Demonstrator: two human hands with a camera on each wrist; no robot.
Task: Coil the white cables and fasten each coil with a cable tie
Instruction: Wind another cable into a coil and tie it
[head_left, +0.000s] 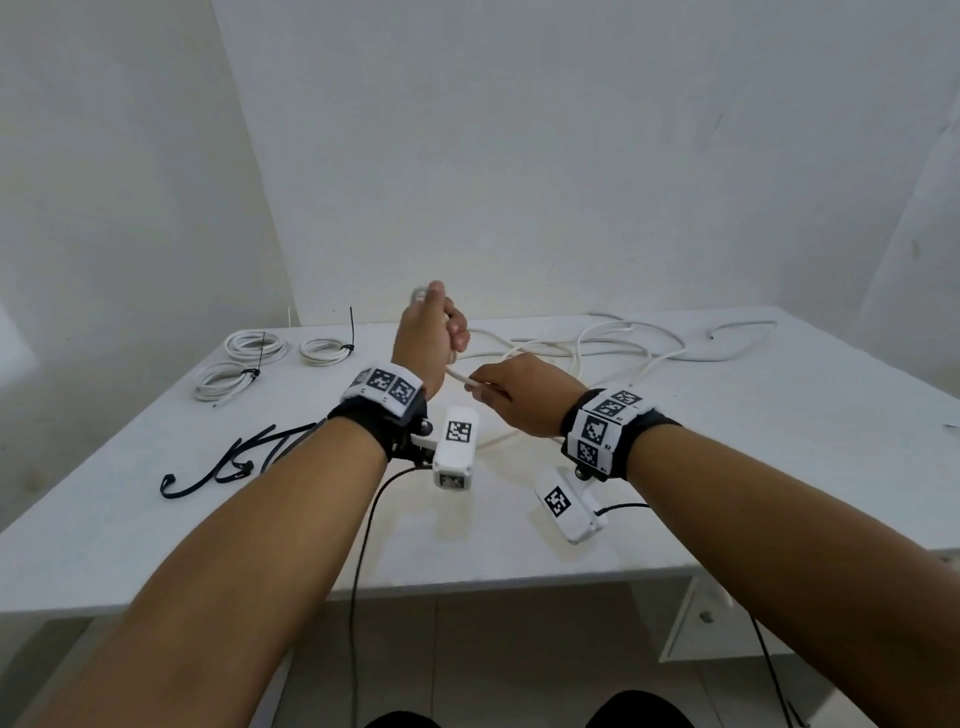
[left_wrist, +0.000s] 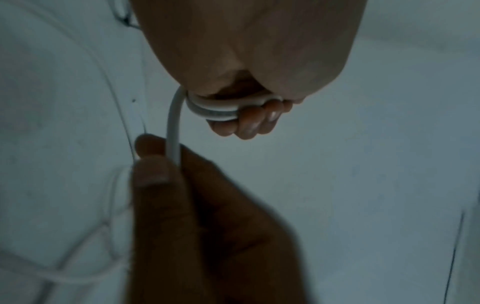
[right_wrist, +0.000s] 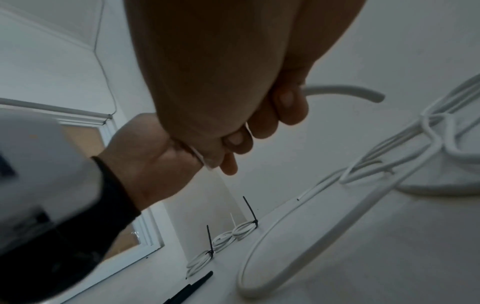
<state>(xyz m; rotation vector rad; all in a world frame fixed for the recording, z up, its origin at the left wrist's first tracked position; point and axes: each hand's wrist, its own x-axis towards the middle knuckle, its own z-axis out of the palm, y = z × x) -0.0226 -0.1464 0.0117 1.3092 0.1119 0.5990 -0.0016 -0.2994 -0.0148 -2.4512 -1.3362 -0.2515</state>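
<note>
Head view: mid-coiling of white cable (head_left: 613, 345), left hand (head_left: 423, 338) fisted round turns, right hand (head_left: 519, 392) pinching feed; probably called for another wrap, then a tie.

- Loose white cables (head_left: 613, 343) sprawled across the far table (head_left: 727, 441), blocking you there.
- Three tied coils (head_left: 254, 345) and spare black ties (head_left: 228, 465) crowded your left.

A white cable (head_left: 613, 347) sprawls in loose loops across the white table (head_left: 727, 467), a few turns (left_wrist: 213, 111) lifted above it. Three finished coils (head_left: 254, 345) bound with black cable ties (head_left: 351, 332) lie at the table's far left corner; spare ties (head_left: 218, 467) rest nearer its front edge.
</note>
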